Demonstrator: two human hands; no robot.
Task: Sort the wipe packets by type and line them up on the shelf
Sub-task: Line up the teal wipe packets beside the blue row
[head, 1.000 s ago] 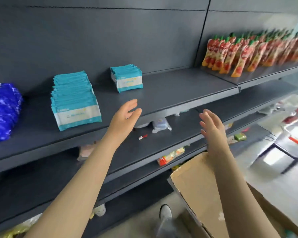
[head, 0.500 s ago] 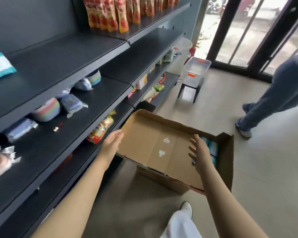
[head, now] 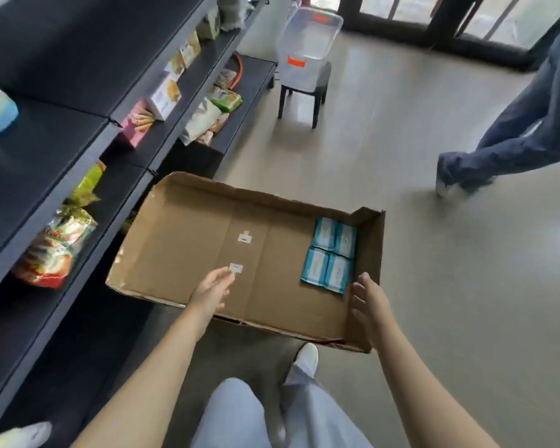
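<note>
4 wipe packets lie flat in a 2-by-2 block at the R end of the cardboard box, close to its R wall, teal w/ pale labels facing up. Can't tell if more lie under them. Box sits on the floor just beside the shelf, top open, its bottom otherwise bare cardboard w/ 2 small white stickers near the middle seam.

Left hand hangs over the near-middle of the box, fingers straight and loose, holding nothing, fingertips by the nearer sticker. Right hand is near the packets' near R corner, above the box's R wall, fingers spread wide and relaxed, nothing in it; can't tell if it touches the cardboard.

Shelf is dark, several levels; snack bags on a low level at L, small cartons further along. Clear plastic bin rests on a dark stool past the shelf's far end. Another person's legs in blue trousers at upper R, well apart from the box. Wearer's white shoe by the box's near edge.
</note>
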